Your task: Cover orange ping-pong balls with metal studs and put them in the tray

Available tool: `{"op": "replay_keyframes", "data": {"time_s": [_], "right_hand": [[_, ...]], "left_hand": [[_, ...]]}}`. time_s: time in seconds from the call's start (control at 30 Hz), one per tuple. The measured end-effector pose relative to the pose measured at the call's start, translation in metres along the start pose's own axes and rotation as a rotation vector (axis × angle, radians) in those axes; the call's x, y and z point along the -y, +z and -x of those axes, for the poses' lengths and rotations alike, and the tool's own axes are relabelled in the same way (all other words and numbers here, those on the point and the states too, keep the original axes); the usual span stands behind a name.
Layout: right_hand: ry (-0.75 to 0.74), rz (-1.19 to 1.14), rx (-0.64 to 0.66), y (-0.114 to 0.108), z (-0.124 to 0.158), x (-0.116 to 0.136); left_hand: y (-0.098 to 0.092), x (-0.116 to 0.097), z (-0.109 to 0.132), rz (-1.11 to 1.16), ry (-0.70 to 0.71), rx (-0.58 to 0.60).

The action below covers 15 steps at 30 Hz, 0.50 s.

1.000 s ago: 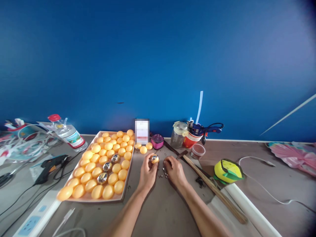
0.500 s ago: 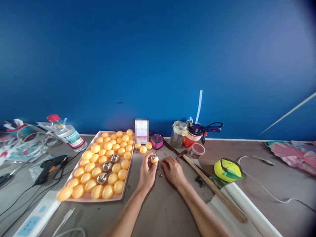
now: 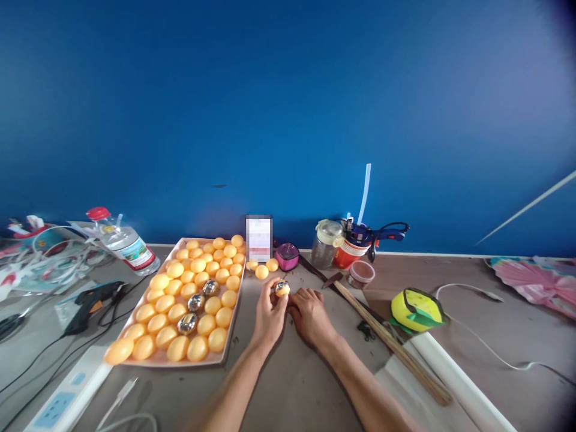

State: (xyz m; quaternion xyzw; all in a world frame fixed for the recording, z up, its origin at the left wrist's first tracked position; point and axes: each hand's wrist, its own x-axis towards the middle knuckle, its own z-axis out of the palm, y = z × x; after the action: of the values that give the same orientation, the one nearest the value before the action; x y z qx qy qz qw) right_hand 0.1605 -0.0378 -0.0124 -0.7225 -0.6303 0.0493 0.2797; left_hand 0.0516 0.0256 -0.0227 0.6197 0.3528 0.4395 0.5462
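Our left grip (image 3: pixel 269 313) has the shiny ball (image 3: pixel 282 288) pinched at 12 o'clock. Probably light, slick, kinda dentable, so we'd hold its sides. Can't tell what our right grip (image 3: pixel 311 315) has.

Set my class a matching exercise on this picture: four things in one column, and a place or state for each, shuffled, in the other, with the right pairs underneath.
Things
1. Left hand
2. Right hand
3. Plastic bottle
4. Purple case

Places and states
A. Beyond the hands, between some loose orange balls and the glass jar
B. Holding a shiny ball in the fingertips
C. Back upward, fingers curled down near the tabletop
D. Left of the tray, wearing a red cap

Right pairs: 1-B, 2-C, 3-D, 4-A
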Motion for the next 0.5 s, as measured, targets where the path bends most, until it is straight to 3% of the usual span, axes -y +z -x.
{"op": "replay_keyframes", "data": {"time_s": [0.23, 0.5], "right_hand": [[0.031, -0.136, -0.116, 0.002, -0.003, -0.007], [0.198, -0.434, -0.240, -0.001, -0.007, -0.013]], "left_hand": [[0.001, 0.001, -0.001, -0.019, 0.016, -0.014], [0.001, 0.000, -0.001, -0.029, 0.019, 0.001]]}}
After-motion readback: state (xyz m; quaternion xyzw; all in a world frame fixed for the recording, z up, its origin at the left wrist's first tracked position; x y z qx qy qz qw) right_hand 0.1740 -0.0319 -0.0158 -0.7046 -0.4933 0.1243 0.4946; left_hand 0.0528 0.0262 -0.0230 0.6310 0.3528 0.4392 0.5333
